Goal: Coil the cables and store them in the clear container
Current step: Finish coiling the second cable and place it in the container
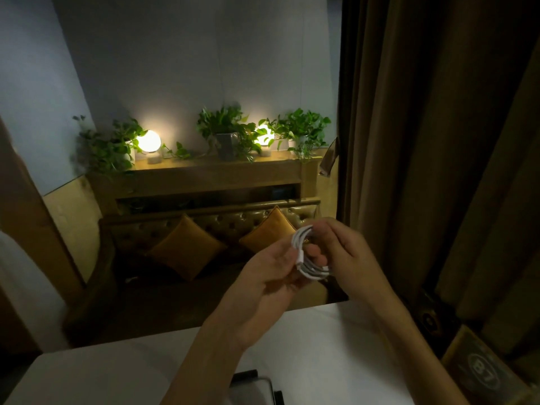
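The left hand [268, 276] and right hand [353, 252] both pinch the coiled white cable [311, 270] held between them. Light, limp, springy: I'd judge it best gripped across all loops.

I saw two globe lamps [149, 140] glowing among potted plants [223, 127] on the wooden shelf [204, 172], two orange cushions [187, 249] on the tufted sofa [228, 226] below, a brown curtain [423, 141] hanging at right.
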Motion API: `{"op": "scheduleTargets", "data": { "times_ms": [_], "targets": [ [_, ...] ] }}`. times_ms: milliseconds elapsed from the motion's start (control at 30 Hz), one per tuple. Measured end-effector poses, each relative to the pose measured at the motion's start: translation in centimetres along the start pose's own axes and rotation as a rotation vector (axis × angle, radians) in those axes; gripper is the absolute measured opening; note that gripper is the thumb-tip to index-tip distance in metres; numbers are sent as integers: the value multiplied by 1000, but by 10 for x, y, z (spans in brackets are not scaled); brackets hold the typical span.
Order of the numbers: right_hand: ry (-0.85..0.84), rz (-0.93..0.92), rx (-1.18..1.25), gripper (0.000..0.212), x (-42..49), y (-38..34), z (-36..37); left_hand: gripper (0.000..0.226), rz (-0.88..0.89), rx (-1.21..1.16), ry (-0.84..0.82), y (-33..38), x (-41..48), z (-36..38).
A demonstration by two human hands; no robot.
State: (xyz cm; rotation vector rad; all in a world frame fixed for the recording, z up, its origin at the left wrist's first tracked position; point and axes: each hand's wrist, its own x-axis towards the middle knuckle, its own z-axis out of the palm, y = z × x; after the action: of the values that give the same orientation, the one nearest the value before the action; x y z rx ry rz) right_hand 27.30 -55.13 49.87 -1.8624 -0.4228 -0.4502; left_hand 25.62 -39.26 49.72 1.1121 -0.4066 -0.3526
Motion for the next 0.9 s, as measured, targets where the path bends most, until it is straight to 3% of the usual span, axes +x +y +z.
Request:
{"op": "scheduleTargets", "data": {
  "times_ms": [100,300,433,533,667,800,900],
  "targets": [
    [-29,-19,-43,32,-3,-1,0,57,6,33,-21,0,3,-3],
    [22,-140,-297,51,-7,-3,2,46,87,258,138,-1,1,4],
    [75,-153,-190,32,-8,-2,4,40,177,453,226,1,-3,17],
    [114,-122,-109,29,-13,-2,9,36,167,540,228,-1,-3,27],
    [148,-92,-71,28,-14,-2,6,42,47,340,146,3,-1,24],
    [158,-192,-304,44,-14,0,-3,50,-26,174,101,11,3,20],
    [159,-357,-459,64,-14,0,-4,49,27,400,205,6,1,27]
  ]
}}
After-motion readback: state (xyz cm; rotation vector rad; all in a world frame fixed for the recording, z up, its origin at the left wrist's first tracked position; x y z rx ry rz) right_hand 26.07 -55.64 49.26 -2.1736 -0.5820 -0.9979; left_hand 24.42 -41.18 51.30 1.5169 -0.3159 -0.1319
